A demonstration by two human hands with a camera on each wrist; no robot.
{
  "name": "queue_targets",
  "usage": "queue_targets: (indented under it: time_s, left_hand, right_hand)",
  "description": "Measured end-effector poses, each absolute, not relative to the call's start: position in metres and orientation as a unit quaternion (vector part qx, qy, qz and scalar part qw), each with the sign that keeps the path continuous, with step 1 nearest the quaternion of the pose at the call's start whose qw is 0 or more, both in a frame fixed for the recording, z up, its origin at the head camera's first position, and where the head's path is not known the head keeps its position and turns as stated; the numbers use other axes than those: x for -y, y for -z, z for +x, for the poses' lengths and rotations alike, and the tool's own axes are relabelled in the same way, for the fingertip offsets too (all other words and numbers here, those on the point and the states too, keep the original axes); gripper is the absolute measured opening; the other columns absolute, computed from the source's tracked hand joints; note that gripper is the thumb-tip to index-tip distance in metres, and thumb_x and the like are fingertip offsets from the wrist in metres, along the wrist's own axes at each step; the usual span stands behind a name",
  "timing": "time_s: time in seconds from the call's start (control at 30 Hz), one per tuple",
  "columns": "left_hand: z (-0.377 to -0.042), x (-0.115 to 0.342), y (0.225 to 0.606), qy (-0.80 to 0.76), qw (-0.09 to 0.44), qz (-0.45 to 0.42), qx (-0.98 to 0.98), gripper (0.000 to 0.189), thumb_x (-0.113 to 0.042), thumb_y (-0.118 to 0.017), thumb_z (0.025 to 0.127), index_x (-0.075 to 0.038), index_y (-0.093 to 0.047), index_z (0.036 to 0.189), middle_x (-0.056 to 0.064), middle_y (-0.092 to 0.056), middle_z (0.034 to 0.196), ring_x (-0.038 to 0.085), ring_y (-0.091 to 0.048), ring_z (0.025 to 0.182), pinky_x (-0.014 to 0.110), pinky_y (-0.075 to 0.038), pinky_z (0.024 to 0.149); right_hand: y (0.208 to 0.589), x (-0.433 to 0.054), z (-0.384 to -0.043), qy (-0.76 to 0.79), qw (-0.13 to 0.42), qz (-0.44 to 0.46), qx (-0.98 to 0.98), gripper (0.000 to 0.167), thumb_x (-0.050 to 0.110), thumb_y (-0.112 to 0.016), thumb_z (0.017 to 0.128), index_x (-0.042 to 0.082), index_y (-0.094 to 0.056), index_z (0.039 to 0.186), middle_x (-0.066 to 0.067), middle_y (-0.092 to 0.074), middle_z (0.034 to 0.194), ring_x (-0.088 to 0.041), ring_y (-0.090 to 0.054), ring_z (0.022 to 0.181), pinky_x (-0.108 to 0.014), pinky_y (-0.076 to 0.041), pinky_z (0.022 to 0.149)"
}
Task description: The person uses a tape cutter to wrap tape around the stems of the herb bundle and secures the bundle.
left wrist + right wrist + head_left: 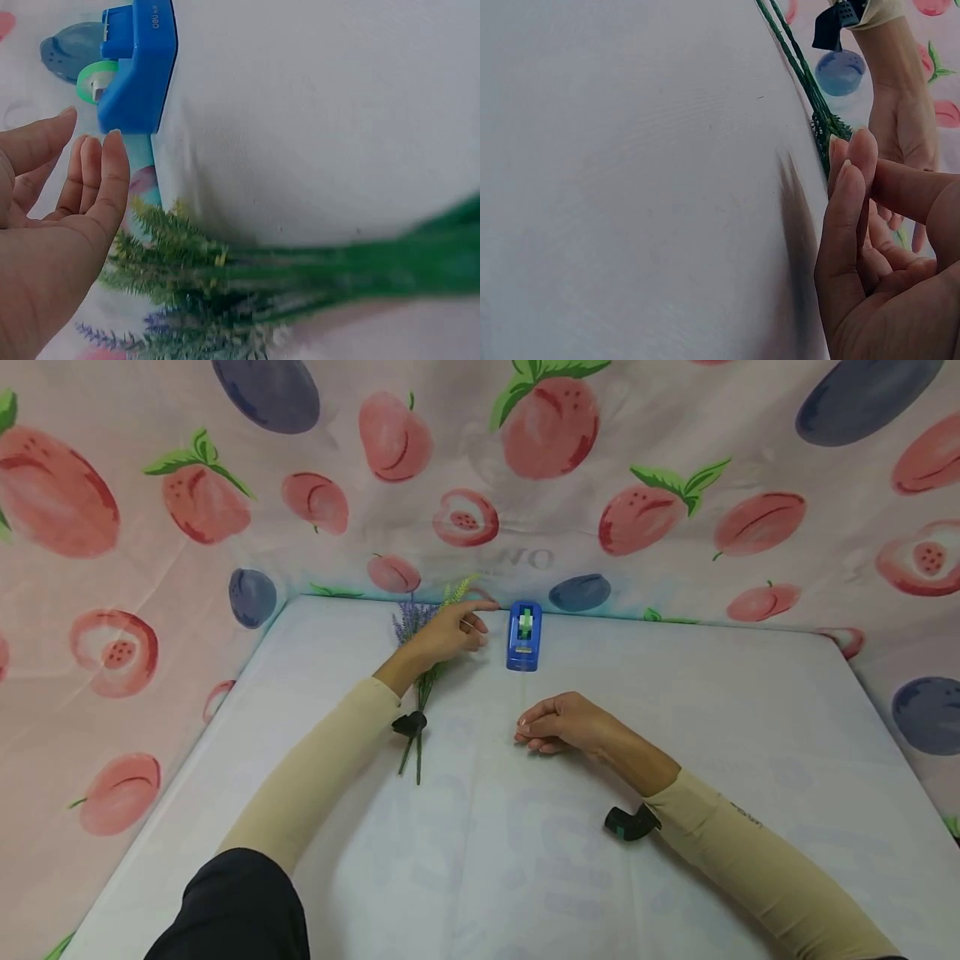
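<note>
A blue tape dispenser (523,647) with a green-cored roll stands at the back of the white table. From its front a faint clear strip of tape (523,687) runs down to my right hand (566,724), whose thumb and fingertips pinch together at its end. My left hand (450,632) hovers beside the dispenser with its index finger extended, holding nothing. In the left wrist view its fingers are loosely bent, apart from the dispenser (139,82). Beneath that hand lies a bunch of artificial flowers (408,620), purple and yellow-green, with green stems (423,692) toward me.
A fruit-print cloth (465,452) hangs behind and beside the white-covered table (712,718). Black wrist cameras sit at the left cuff (410,723) and at the right cuff (630,823); the left one overlaps the stems in the head view.
</note>
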State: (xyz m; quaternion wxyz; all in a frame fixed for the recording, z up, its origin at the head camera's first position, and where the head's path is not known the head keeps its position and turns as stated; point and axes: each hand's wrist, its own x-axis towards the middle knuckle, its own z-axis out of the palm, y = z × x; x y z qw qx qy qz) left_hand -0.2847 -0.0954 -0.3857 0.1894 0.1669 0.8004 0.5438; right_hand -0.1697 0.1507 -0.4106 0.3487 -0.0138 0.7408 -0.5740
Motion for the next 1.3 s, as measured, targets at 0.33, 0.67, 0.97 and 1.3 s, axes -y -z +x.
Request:
queue_targets:
  time_s: [0.33, 0.67, 0.97, 1.3]
  left_hand:
    - [-0.272, 0.110, 0.378, -0.533, 0.177, 0.180, -0.807, 0.055, 0.003, -0.057, 0.099, -0.018, -0.051, 0.150, 0.027, -0.055, 0.128, 0.028, -0.060, 0.107, 0.053, -0.049, 0.100]
    - [-0.259, 0.126, 0.373, -0.518, 0.153, 0.197, -0.818, 0.053, -0.002, -0.064, 0.098, -0.018, -0.055, 0.147, 0.023, -0.058, 0.122, 0.026, -0.058, 0.102, 0.050, -0.051, 0.095]
    - [-0.248, 0.145, 0.371, -0.538, 0.161, 0.184, -0.807, 0.052, -0.003, -0.063, 0.099, -0.020, -0.055, 0.148, 0.021, -0.058, 0.124, 0.028, -0.059, 0.105, 0.043, -0.054, 0.094]
    - [-0.240, 0.165, 0.372, -0.548, 0.163, 0.179, -0.801, 0.053, -0.004, -0.062, 0.100, -0.010, -0.049, 0.151, 0.022, -0.058, 0.120, 0.037, -0.060, 0.107, 0.048, -0.053, 0.096]
  right_hand:
    - [0.411, -0.149, -0.170, 0.570, 0.348, -0.015, -0.744, 0.023, 0.010, -0.067, 0.097, -0.003, -0.069, 0.116, -0.010, -0.077, 0.105, -0.010, -0.071, 0.077, -0.023, -0.057, 0.069]
    - [0.410, -0.148, -0.170, 0.572, 0.349, -0.017, -0.742, 0.022, 0.010, -0.068, 0.097, -0.002, -0.069, 0.115, -0.010, -0.077, 0.104, -0.009, -0.070, 0.075, -0.021, -0.056, 0.067]
    - [0.410, -0.149, -0.169, 0.567, 0.347, -0.020, -0.746, 0.023, 0.013, -0.069, 0.097, 0.000, -0.069, 0.115, -0.009, -0.078, 0.104, -0.009, -0.068, 0.072, -0.021, -0.055, 0.066]
    - [0.410, -0.148, -0.169, 0.568, 0.350, -0.018, -0.745, 0.023, 0.012, -0.069, 0.097, -0.001, -0.068, 0.116, -0.010, -0.078, 0.104, -0.008, -0.067, 0.069, -0.020, -0.055, 0.065]
